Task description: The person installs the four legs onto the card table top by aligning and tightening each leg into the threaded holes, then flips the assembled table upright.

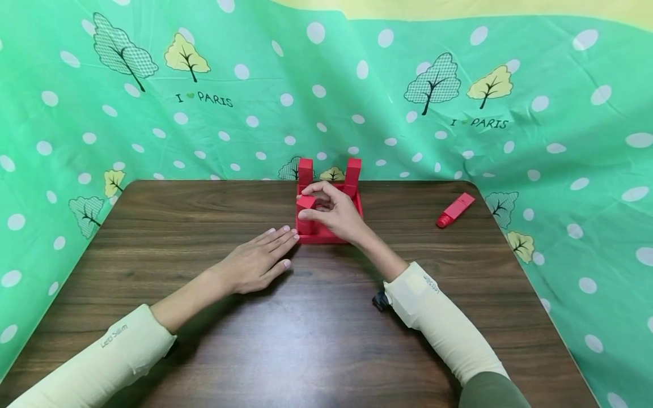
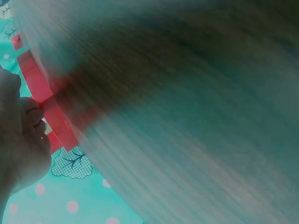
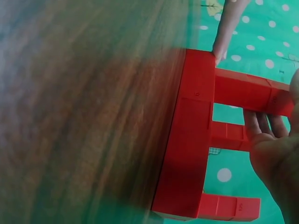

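Observation:
A shallow red square base (image 1: 329, 240) lies at the table's far edge. Three red block posts rise from it: a back left post (image 1: 305, 170), a back right post (image 1: 353, 170) and a front left post (image 1: 305, 225). My right hand (image 1: 338, 212) grips the top of the front left post between thumb and fingers. In the right wrist view this held post (image 3: 247, 89) stands straight out of the base (image 3: 189, 135). My left hand (image 1: 257, 260) lies palm down with straight fingers, its fingertips touching the base's front left corner.
One loose red post (image 1: 456, 211) with a round threaded end lies on the right of the dark wooden table (image 1: 306, 340). Behind the table hangs a green dotted cloth (image 1: 245, 113).

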The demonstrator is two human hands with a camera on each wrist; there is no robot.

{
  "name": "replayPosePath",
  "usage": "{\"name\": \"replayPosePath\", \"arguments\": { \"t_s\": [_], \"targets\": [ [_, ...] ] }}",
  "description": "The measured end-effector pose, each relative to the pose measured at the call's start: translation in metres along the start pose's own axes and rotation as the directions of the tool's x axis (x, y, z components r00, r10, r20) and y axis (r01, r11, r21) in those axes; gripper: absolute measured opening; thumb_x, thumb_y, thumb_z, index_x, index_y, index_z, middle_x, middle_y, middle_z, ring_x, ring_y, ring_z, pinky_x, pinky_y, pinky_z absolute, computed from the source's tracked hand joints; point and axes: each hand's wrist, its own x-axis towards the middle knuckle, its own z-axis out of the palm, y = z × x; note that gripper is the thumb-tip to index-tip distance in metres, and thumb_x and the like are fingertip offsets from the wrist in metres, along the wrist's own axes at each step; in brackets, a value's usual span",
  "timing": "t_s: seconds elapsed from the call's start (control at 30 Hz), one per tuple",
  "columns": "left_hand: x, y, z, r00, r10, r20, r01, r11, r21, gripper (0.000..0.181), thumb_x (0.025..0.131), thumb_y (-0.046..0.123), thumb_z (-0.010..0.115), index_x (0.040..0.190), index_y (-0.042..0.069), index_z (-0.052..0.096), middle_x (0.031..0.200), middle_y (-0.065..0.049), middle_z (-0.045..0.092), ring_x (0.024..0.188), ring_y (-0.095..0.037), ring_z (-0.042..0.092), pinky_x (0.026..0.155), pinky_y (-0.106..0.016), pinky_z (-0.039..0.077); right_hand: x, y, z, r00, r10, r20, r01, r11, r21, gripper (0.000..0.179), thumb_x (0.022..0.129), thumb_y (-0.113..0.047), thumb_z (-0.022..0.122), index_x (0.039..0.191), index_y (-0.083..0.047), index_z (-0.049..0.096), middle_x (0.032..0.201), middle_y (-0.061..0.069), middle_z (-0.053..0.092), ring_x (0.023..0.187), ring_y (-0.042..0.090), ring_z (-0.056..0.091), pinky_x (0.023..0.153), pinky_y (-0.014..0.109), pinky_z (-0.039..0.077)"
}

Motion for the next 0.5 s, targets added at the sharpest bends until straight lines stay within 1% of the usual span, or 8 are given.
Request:
{"name": "replayPosePath", "arguments": {
  "t_s": [0.07, 0.13, 0.2, 0.27, 0.33, 0.4, 0.5],
  "targets": [
    [0.0002, 0.0004, -0.0006, 1.000, -0.002, 0.003, 0.002, 1.000, -0.003, 0.066, 0.121, 0.039, 0.045, 0.176, 0.004, 0.034, 0.186, -0.014, 0.032, 0.175, -0.032, 0.028, 0.146, -0.051, 0.023, -0.0010, 0.0000, -0.0016, 1.000, 0.002, 0.007, -0.002, 0.999, -0.049, 0.047, 0.098, -0.012, 0.090, 0.142, -0.011, 0.072, 0.141, 0.010, 0.078, 0.126, 0.023, 0.077, 0.113, 0.034, 0.063],
    [0.0005, 0.0007, -0.0010, 1.000, -0.004, 0.006, 0.004, 1.000, -0.007, 0.066, 0.121, 0.039, 0.045, 0.177, 0.004, 0.034, 0.186, -0.014, 0.031, 0.175, -0.032, 0.027, 0.146, -0.050, 0.023, -0.0025, 0.0016, -0.0037, 1.000, 0.006, 0.023, -0.004, 0.996, -0.084, 0.049, 0.101, -0.016, 0.087, 0.148, -0.014, 0.073, 0.146, 0.007, 0.076, 0.129, 0.023, 0.076, 0.115, 0.036, 0.063],
    [0.0008, 0.0011, -0.0013, 1.000, -0.005, 0.011, 0.005, 1.000, -0.012, 0.067, 0.121, 0.039, 0.045, 0.177, 0.005, 0.033, 0.186, -0.013, 0.030, 0.176, -0.033, 0.027, 0.146, -0.050, 0.023, -0.0041, 0.0032, -0.0060, 0.999, 0.002, 0.048, 0.003, 0.996, -0.094, 0.050, 0.104, -0.017, 0.082, 0.153, -0.014, 0.071, 0.152, 0.008, 0.073, 0.133, 0.025, 0.074, 0.118, 0.042, 0.062],
    [0.0010, 0.0013, -0.0017, 1.000, -0.005, 0.015, 0.005, 1.000, -0.017, 0.067, 0.121, 0.040, 0.046, 0.177, 0.004, 0.033, 0.186, -0.013, 0.030, 0.176, -0.033, 0.026, 0.146, -0.050, 0.023, -0.0051, 0.0047, -0.0077, 0.998, -0.011, 0.062, 0.016, 0.996, -0.083, 0.050, 0.106, -0.013, 0.079, 0.155, -0.010, 0.069, 0.156, 0.011, 0.071, 0.134, 0.030, 0.074, 0.119, 0.047, 0.062],
    [0.0009, 0.0011, -0.0017, 1.000, -0.005, 0.014, 0.005, 1.000, -0.019, 0.067, 0.121, 0.039, 0.047, 0.177, 0.004, 0.033, 0.186, -0.014, 0.030, 0.176, -0.033, 0.027, 0.146, -0.051, 0.023, -0.0053, 0.0057, -0.0088, 0.998, -0.028, 0.060, 0.033, 0.996, -0.085, 0.049, 0.106, -0.010, 0.077, 0.155, -0.007, 0.068, 0.155, 0.014, 0.071, 0.134, 0.033, 0.074, 0.119, 0.048, 0.062],
    [0.0006, 0.0008, -0.0014, 1.000, -0.007, 0.014, 0.007, 1.000, -0.020, 0.067, 0.121, 0.039, 0.047, 0.177, 0.004, 0.033, 0.186, -0.014, 0.031, 0.175, -0.033, 0.027, 0.146, -0.051, 0.024, -0.0055, 0.0051, -0.0091, 0.999, -0.031, 0.043, 0.034, 0.996, -0.083, 0.048, 0.105, -0.008, 0.079, 0.152, -0.005, 0.069, 0.151, 0.016, 0.073, 0.132, 0.034, 0.074, 0.117, 0.046, 0.063],
    [-0.0002, 0.0003, -0.0004, 1.000, -0.009, 0.014, 0.009, 1.000, -0.022, 0.067, 0.121, 0.039, 0.047, 0.177, 0.004, 0.033, 0.186, -0.015, 0.031, 0.175, -0.033, 0.027, 0.146, -0.052, 0.024, -0.0059, 0.0044, -0.0090, 1.000, -0.025, 0.016, 0.026, 0.995, -0.093, 0.046, 0.102, -0.012, 0.083, 0.146, -0.006, 0.072, 0.140, 0.015, 0.076, 0.127, 0.032, 0.075, 0.114, 0.042, 0.064]
  ]
}}
